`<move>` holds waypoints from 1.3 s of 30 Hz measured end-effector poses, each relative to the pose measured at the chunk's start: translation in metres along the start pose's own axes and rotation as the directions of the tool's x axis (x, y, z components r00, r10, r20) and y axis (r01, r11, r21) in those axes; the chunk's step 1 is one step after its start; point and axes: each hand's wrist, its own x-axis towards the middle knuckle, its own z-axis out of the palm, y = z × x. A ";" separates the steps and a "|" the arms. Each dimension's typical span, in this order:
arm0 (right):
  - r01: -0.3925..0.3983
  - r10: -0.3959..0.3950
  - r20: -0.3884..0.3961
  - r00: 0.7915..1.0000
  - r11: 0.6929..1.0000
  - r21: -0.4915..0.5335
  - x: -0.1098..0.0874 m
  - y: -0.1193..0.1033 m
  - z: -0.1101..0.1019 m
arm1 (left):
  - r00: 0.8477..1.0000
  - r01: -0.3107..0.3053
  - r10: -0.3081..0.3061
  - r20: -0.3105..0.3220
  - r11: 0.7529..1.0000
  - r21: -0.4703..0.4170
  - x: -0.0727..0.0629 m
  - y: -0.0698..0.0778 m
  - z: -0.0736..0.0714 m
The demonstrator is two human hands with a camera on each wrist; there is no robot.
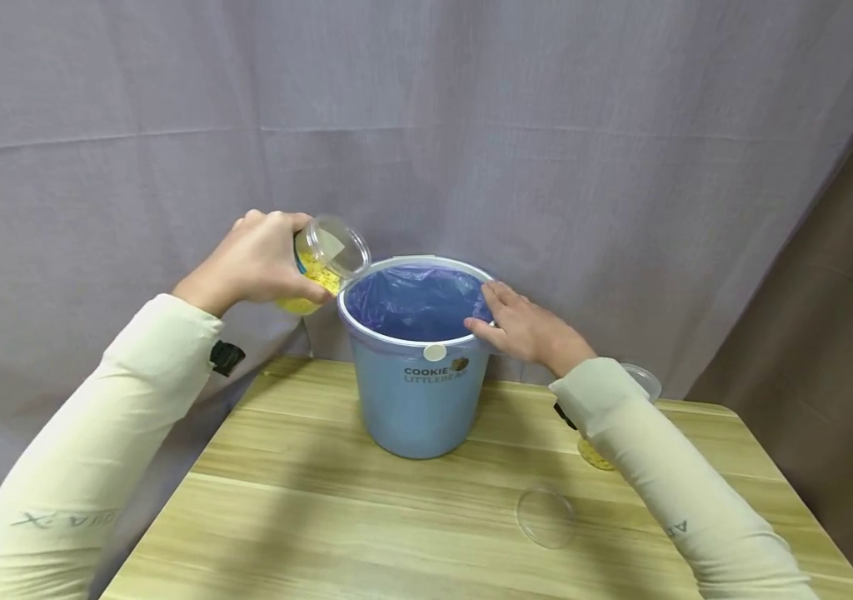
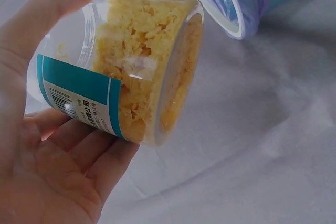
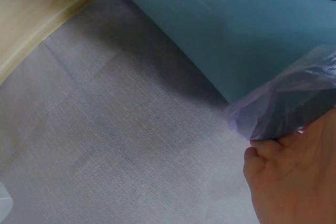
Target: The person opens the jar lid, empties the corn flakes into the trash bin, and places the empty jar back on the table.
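Observation:
My left hand (image 1: pixel 254 254) grips a clear plastic jar (image 1: pixel 317 271) by its side, tilted with its mouth toward the bin. In the left wrist view, yellow flakes (image 2: pixel 142 40) fill the lower part of the jar, and a teal and white label (image 2: pixel 79 95) wraps it. A light blue trash bin (image 1: pixel 426 417) stands on the table, lined with a thin purple bag (image 1: pixel 374 300). Over its right rim my right hand (image 1: pixel 527 329) holds on, fingers bent at the bag's edge in the right wrist view.
A round clear lid (image 1: pixel 546 517) lies flat on the wooden table (image 1: pixel 366 525). Behind my right forearm stands a second clear jar (image 1: pixel 593 455) with yellow contents, partly hidden. A grey curtain (image 1: pixel 426 125) hangs close behind the bin.

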 end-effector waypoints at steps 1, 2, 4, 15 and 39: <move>0.002 -0.002 -0.002 1.000 1.000 -0.004 0.000 0.000 0.000 | 1.000 -0.003 0.003 0.001 1.000 0.004 0.002 0.002 0.000; 0.003 -0.003 -0.005 1.000 1.000 -0.004 0.000 -0.001 0.000 | 1.000 -0.006 0.005 0.003 1.000 0.007 0.004 0.003 0.000; 0.004 -0.004 -0.009 1.000 1.000 -0.006 -0.001 -0.001 0.000 | 1.000 -0.009 0.009 0.010 1.000 0.014 0.008 0.007 0.001; -0.010 0.010 -0.014 1.000 1.000 -0.004 -0.004 -0.001 0.003 | 0.998 -0.021 0.015 0.055 0.993 0.118 0.026 0.027 0.008; 0.006 -0.006 -0.035 0.999 1.000 0.011 -0.003 -0.005 0.003 | 0.991 -0.131 0.114 0.073 0.949 0.288 0.047 0.057 0.016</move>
